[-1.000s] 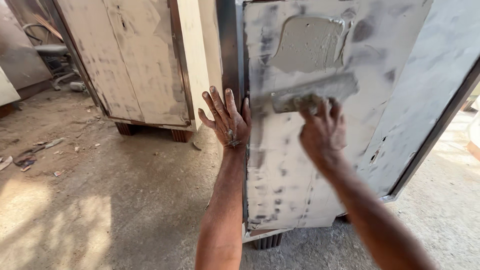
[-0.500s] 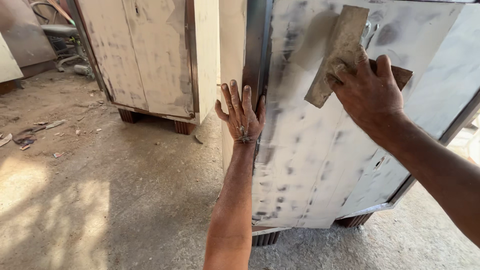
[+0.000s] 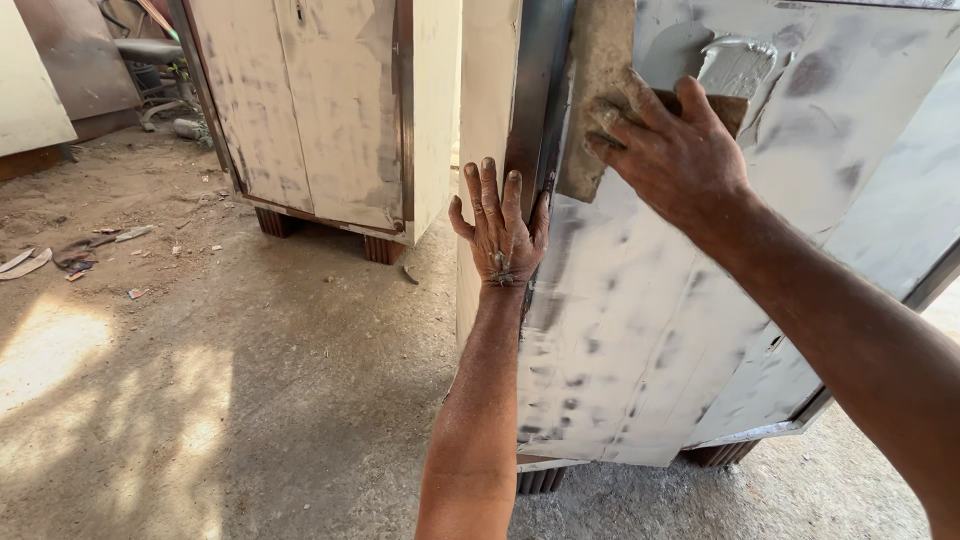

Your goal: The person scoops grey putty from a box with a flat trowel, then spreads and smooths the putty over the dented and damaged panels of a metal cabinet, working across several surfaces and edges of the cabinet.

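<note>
A metal cabinet (image 3: 640,330) smeared with pale grey filler stands in front of me on short feet. My left hand (image 3: 500,228) lies flat with fingers spread against its front left corner edge. My right hand (image 3: 672,150) is closed on the wooden handle of a flat trowel (image 3: 598,90), whose blade stands almost upright against the cabinet's upper left face. A thick patch of wet grey filler (image 3: 738,62) sits on the panel just right of my right hand.
A second filler-coated cabinet (image 3: 330,110) stands behind and to the left on small feet. Dusty concrete floor (image 3: 230,380) spreads to the left, with scraps and debris (image 3: 70,258) at the far left. A pale panel (image 3: 30,80) leans at the left edge.
My right hand has swung the trowel from lying level across the panel to standing nearly upright near the cabinet's left edge. My left hand has stayed on the corner.
</note>
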The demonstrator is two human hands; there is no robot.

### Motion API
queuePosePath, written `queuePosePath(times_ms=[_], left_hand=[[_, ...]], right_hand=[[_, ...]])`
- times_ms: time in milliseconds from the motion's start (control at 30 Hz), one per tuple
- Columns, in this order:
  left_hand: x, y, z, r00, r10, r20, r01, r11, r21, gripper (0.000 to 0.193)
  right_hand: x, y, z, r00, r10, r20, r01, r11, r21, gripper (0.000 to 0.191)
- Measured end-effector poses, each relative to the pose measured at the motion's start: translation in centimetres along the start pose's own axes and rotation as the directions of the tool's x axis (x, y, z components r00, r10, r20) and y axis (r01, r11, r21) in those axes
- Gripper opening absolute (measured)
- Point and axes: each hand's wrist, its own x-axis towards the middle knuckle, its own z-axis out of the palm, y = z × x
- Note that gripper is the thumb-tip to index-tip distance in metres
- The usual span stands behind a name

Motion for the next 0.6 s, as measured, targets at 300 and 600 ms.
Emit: queuePosePath(times_ms=[300, 600], left_hand=[[-0.3, -0.4, 0.4, 1.000, 0.023, 0.007, -0.023, 1.000, -0.001, 0.073], [-0.5, -1.2, 1.7, 0.999, 0.034, 0.039, -0.036, 0.997, 0.061, 0.078]], right_hand=[[0.5, -0.2, 2.9, 0.999, 0.003, -0.036, 0.001, 0.996, 0.095, 0.048], [-2.6, 0.7, 4.2, 0.991, 0.122, -0.047, -0.104, 0.954, 0.282, 0.041]])
